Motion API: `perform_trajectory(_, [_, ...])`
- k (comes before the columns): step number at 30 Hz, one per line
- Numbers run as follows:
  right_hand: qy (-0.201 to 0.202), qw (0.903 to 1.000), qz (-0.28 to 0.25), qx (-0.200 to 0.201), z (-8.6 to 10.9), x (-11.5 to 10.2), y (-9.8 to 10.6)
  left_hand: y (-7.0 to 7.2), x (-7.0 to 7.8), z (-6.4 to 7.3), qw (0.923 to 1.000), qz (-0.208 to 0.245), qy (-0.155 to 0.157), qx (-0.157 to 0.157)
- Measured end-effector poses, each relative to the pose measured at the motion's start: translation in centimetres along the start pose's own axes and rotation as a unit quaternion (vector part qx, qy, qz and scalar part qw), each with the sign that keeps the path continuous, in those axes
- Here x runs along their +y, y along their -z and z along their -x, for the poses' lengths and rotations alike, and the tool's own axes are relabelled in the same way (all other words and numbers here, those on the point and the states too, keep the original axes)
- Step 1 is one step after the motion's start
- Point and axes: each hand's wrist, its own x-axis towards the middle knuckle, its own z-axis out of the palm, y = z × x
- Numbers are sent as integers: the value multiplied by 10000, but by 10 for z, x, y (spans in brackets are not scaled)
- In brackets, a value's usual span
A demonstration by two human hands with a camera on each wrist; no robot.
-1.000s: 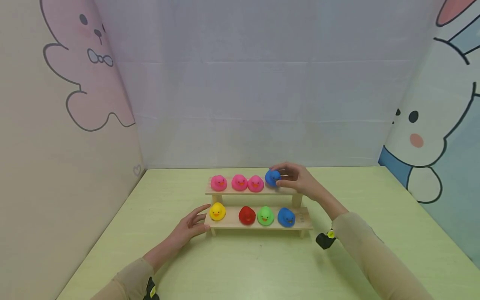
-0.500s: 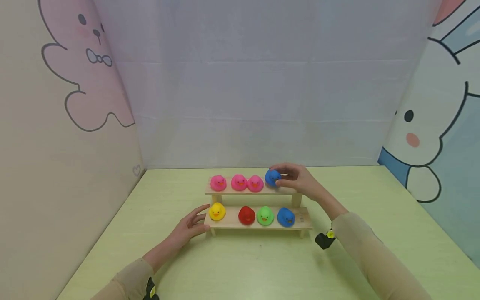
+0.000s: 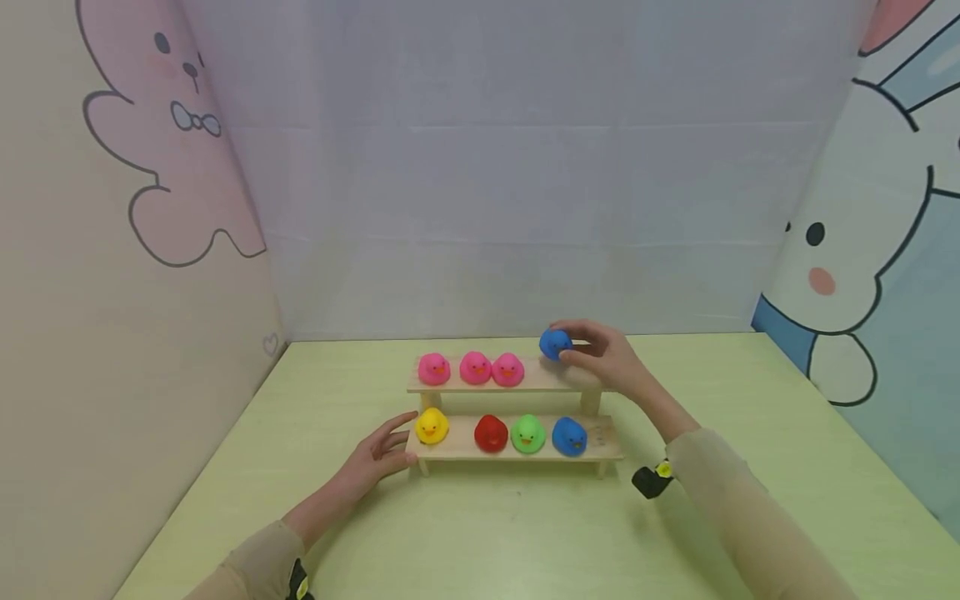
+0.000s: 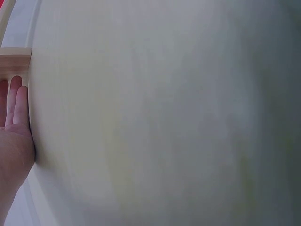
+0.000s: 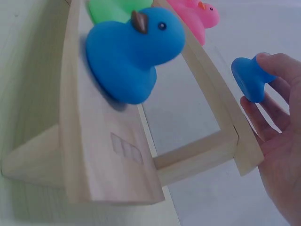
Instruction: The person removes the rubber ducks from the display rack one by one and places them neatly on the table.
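Between the thumb and fingers of my right hand [image 3: 609,360] is a blue rubber duck [image 3: 554,344], above the right part of the upper shelf [image 3: 534,382] of a two-step wooden stand. The right wrist view shows this duck [image 5: 251,81] tilted and apart from the wood. My left hand [image 3: 369,458] rests at the left end of the lower shelf [image 3: 461,435], with fairly straight fingers [image 4: 21,106] by the wood. Three pink ducks [image 3: 476,367] sit on the upper shelf. Along the lower one are a yellow duck [image 3: 432,426], a red [image 3: 491,434], a green [image 3: 528,434] and another blue duck [image 3: 569,437].
The stand is on a pale green-yellow table [image 3: 480,533]. A white sheet [image 3: 480,183] hangs behind it. Walls with cartoon animals rise on the left [image 3: 142,375] and right [image 3: 915,375]. A black piece [image 3: 651,480] hangs by the right sleeve.
My right hand has lifted the blue duck off the upper shelf, up and slightly right. The left hand has kept its place at the stand. The head view has shifted a little.
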Motion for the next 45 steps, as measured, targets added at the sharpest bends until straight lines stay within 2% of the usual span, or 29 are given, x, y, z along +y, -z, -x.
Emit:
perform_trajectory(7, [396,9980,216,447,2,28,29,0,-1,0,9999,36,-129,-52])
perform_trajectory(13, [146,9939,626,893,14,38,53,-1,-1,-1,10000,-1,-93,-32])
perform_trajectory(18, [-16,9859,1124,1240,27,53,70,-1,0,-1,10000,47,-13,-57])
perform_trajectory(24, [-189,9773,1510,1472,43,72,87,-1,1,1,10000,59,9,-58])
perform_trajectory(34, [-630,9657,2167,1283,72,98,107,-1,1,0,10000,-3,-31,11])
perform_trajectory(40, [-1031,9690,2028,960,90,113,114,-1,1,0,10000,-2,9,28])
perform_trajectory(45, [-1103,9671,2117,876,101,117,116,-1,0,0,10000,-49,-2,52])
